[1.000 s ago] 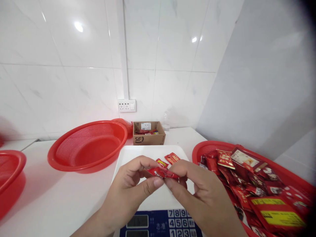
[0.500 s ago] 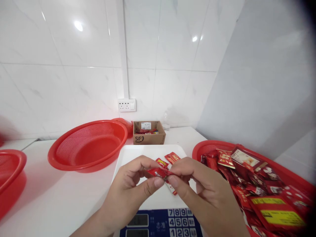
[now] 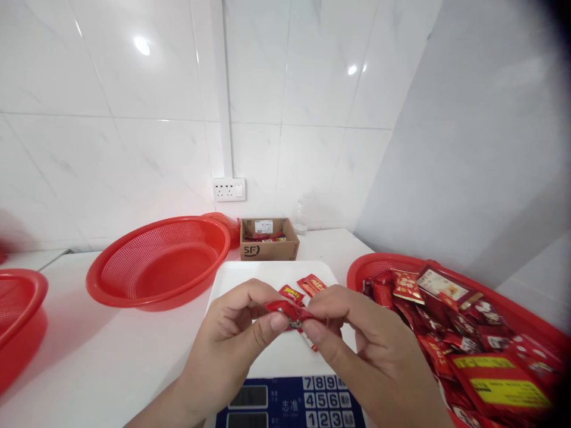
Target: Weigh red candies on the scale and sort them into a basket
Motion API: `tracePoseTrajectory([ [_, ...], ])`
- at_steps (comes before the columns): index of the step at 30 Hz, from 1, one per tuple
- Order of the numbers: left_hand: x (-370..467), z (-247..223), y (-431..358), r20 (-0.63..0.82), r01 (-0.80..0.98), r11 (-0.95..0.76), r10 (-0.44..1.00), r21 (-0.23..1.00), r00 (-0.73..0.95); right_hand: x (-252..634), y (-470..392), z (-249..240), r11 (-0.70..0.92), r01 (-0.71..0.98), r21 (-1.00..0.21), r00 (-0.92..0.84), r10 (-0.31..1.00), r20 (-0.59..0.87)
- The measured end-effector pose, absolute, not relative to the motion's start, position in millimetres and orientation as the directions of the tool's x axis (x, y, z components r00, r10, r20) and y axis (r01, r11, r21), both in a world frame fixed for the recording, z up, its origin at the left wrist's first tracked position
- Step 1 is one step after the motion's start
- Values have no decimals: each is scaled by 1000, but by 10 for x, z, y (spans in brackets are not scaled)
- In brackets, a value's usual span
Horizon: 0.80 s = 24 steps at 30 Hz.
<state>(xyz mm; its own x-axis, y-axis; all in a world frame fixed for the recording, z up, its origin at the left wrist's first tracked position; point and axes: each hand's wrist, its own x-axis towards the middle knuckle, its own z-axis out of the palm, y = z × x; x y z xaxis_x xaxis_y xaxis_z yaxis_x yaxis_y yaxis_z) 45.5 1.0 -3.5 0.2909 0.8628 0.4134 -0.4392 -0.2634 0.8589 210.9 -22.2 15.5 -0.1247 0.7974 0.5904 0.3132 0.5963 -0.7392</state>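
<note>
Between my two hands is a small red candy packet [image 3: 289,309], held above the white pan of a digital scale [image 3: 241,273]. My left hand [image 3: 238,336] pinches its left end with thumb and forefinger. At the other end, my right hand [image 3: 357,339] grips the wrapper the same way. Behind the fingers, a red and yellow packet [image 3: 292,292] and a red packet [image 3: 311,284] lie on the pan. Another wrapper [image 3: 308,340] shows partly below the held one, mostly hidden. The scale's blue keypad [image 3: 289,404] sits under my wrists.
A red basket [image 3: 375,261] heaped with red snack packets [image 3: 473,333] stands on the right. At left are a red colander [image 3: 178,261] and part of another red basket [image 3: 22,309]. A cardboard box [image 3: 270,246] with packets in it stands behind the scale, near a wall socket [image 3: 229,189].
My left thumb has slid slightly left along the packet, and the packet has turned a little between my fingers. Everything else looks the same.
</note>
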Motion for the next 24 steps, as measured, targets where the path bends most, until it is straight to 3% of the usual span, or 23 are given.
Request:
tracePoseTrajectory([
  [7,435,-40,6,384,-372,-260,868,891,313,2155,-181,122,633,364,-683,-155,765,625],
  [15,479,-36,-2,397,-461,-244,877,853,270,2196,-153,140,630,409,-660,-234,772,591],
  [24,451,-39,-30,349,-243,-272,859,931,375,2187,-109,53,585,361,-727,-198,809,553],
])
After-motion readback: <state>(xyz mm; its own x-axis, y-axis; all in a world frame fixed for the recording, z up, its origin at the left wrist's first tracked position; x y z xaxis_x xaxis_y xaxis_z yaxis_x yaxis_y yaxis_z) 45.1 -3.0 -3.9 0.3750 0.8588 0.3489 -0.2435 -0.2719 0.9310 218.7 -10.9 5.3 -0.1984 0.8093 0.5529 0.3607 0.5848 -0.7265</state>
